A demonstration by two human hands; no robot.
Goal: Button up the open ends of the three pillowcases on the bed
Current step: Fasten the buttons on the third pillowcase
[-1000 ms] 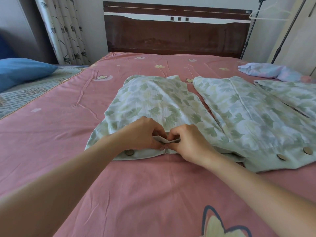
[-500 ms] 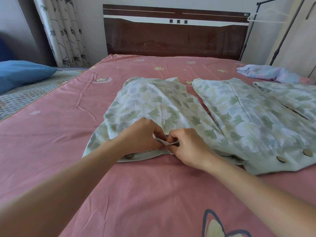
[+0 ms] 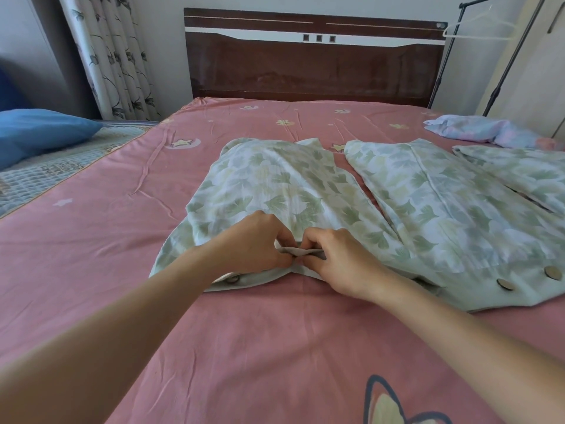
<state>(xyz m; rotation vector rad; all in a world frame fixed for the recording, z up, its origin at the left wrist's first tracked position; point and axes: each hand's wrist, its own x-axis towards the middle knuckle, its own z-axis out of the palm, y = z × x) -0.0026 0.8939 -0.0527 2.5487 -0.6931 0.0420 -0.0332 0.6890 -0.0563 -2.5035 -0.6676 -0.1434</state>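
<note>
Three green leaf-print pillowcases lie side by side on the pink bed sheet (image 3: 275, 347). The left pillowcase (image 3: 275, 185) has its plain green open hem toward me. My left hand (image 3: 253, 243) and my right hand (image 3: 339, 261) meet at the middle of that hem, and both pinch a raised fold of the band between fingers and thumbs. One round brown button (image 3: 232, 279) shows on the hem under my left wrist. The middle pillowcase (image 3: 443, 209) shows two brown buttons (image 3: 504, 284) on its hem. The right pillowcase (image 3: 526, 175) is cut off by the frame edge.
A dark wooden headboard (image 3: 315, 68) stands at the far end. A crumpled pastel cloth (image 3: 483, 131) lies at the far right of the bed. To the left sit a blue pillow (image 3: 39, 133) on a quilted surface and a floral curtain (image 3: 113, 56). A clothes rack (image 3: 489, 26) stands at the right.
Both hands keep hold of the same spot on the left pillowcase's hem; the fingers have shifted slightly and the fold between them sits a little higher. The view has tilted slightly.
</note>
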